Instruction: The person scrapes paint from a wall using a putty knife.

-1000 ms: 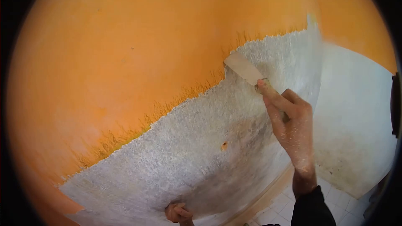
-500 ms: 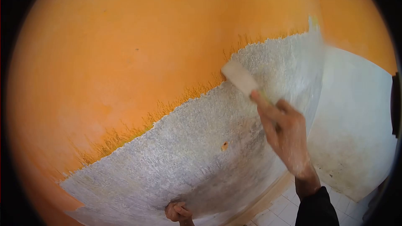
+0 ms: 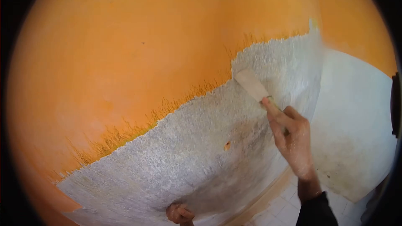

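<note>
My right hand (image 3: 293,138) grips the handle of a putty knife (image 3: 252,85), its forefinger stretched along the tool. The wide blade lies against the scraped grey wall (image 3: 188,142), just below the ragged edge of the orange paint (image 3: 125,50). Low in the view, my left hand (image 3: 180,213) is closed, with its fingers curled near the grey surface; whatever it may hold is hidden.
A second wall (image 3: 356,117), pale below and orange above, meets this one at the right corner. White floor tiles (image 3: 284,203) show at the lower right. A dark object (image 3: 395,104) stands at the right edge.
My right hand and the putty knife have moved slightly down and to the right, off the orange paint edge. My left hand has barely shifted.
</note>
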`<act>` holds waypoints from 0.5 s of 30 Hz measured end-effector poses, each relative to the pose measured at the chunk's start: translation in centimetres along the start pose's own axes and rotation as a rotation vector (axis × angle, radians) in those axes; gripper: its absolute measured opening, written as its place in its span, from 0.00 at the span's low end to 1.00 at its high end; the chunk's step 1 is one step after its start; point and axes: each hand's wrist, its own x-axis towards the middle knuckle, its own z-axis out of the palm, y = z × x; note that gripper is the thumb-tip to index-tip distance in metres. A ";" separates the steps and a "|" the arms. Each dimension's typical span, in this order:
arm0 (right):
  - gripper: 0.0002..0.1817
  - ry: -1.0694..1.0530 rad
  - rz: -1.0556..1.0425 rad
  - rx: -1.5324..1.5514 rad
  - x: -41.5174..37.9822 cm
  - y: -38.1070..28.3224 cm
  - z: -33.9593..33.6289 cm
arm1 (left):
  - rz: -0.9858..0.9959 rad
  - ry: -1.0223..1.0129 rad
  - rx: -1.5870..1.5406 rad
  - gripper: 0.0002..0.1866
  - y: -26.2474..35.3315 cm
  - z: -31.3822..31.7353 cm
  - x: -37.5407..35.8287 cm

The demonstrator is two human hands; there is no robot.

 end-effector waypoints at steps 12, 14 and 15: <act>0.25 -0.123 0.082 -0.055 -1.5 -1.3 -0.2 | 0.044 0.003 0.139 0.22 -0.2 0.0 -0.8; 0.25 -0.075 0.024 -0.015 -1.4 -0.5 0.0 | 0.012 0.004 0.139 0.22 0.2 1.1 -1.8; 0.25 -0.076 0.067 -0.002 -0.1 -1.8 -1.1 | -0.026 -0.028 0.117 0.22 0.5 0.8 -1.1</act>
